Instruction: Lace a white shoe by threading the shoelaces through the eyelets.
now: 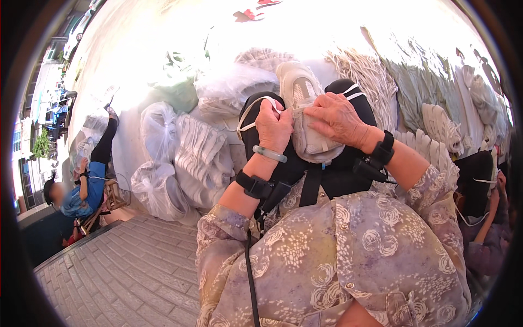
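Observation:
A beige sneaker (297,77) with mesh panels rests across my lap, its toe pointing away from me. My left hand (274,128) is closed at the shoe's left side and pinches a white shoelace (248,126), which loops out over my left knee. On the other side of the lacing opening, my right hand (339,121) has its fingers bent and pressed onto the shoe's upper. The thumb and fingertips of that hand grip the upper near the tongue. Its fingers partly hide the eyelets, so how far the lace is threaded cannot be made out.
Clear plastic bags (159,131) and stacked pale shoe pieces (200,150) lie to my left. Bundles of white laces (368,73) hang at the far right. One person (87,188) sits at the left, another (485,218) at the right. Brick paving (125,267) lies at lower left.

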Available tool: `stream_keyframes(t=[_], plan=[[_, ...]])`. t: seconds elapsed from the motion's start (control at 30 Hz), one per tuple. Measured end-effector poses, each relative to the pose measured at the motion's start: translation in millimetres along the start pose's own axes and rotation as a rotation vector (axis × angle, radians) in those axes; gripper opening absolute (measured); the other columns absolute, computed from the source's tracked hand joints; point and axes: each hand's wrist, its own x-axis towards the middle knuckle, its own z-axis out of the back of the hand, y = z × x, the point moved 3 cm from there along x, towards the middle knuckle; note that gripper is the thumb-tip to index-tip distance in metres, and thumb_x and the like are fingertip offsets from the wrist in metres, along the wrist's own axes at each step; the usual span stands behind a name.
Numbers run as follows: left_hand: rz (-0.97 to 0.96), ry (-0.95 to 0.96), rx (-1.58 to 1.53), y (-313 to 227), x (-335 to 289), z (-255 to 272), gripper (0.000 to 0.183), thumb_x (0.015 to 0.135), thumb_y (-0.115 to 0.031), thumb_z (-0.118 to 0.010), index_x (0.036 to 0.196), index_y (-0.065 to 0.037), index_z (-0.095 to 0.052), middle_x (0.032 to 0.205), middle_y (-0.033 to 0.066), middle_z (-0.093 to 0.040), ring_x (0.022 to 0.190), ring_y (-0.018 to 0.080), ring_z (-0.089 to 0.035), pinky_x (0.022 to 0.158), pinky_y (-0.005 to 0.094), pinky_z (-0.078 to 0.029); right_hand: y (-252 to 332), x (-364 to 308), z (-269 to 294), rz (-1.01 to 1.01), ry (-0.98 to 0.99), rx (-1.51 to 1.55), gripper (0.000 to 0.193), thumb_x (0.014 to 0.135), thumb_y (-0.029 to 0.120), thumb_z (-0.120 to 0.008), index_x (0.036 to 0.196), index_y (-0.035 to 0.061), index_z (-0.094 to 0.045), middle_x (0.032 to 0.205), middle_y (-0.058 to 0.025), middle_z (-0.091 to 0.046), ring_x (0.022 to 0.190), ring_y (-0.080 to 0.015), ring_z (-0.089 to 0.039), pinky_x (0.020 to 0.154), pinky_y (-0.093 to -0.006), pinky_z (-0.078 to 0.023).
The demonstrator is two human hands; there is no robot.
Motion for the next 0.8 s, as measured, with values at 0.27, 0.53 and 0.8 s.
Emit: stream_keyframes(t=[0.27,0.53,0.8], plan=[[-0.083,-0.046,0.152,15,8,-2,0.018,0.080,-0.006,-0.061,0.084,-0.004,-0.044,0.060,0.0055,-0.057,0.044,0.0102,-0.053,0.038,0.0230,-0.040,-3,-3,-2,-0.032,-0.007,0.046,0.025,0.074,0.021,-0.064,0.098,0.0138,-0.063,0.086,-0.0046,-0.053,0.086,-0.0236,-0.052,0.076,-0.0375,-0.039],[-0.151,-0.023,0.379,2,8,-2,0.029,0.073,-0.018,-0.071,0.081,-0.003,-0.047,0.056,0.0047,-0.049,0.050,0.0148,-0.049,0.051,0.0296,-0.043,-4,-3,-3,-0.057,-0.009,0.067,0.025,0.075,0.021,-0.063,0.098,0.0139,-0.064,0.087,-0.0043,-0.054,0.088,-0.0235,-0.053,0.078,-0.0374,-0.039],[-0.472,0.024,0.743,-34,-31,1,0.046,0.067,-0.029,-0.077,0.095,-0.004,-0.050,0.065,0.0044,-0.053,0.055,0.0188,-0.054,0.053,0.0305,-0.044,-2,0,2,-0.027,-0.093,-0.021,0.014,0.075,0.018,-0.061,0.089,0.0153,-0.065,0.077,-0.0016,-0.055,0.081,-0.0195,-0.055,0.076,-0.0374,-0.034]])
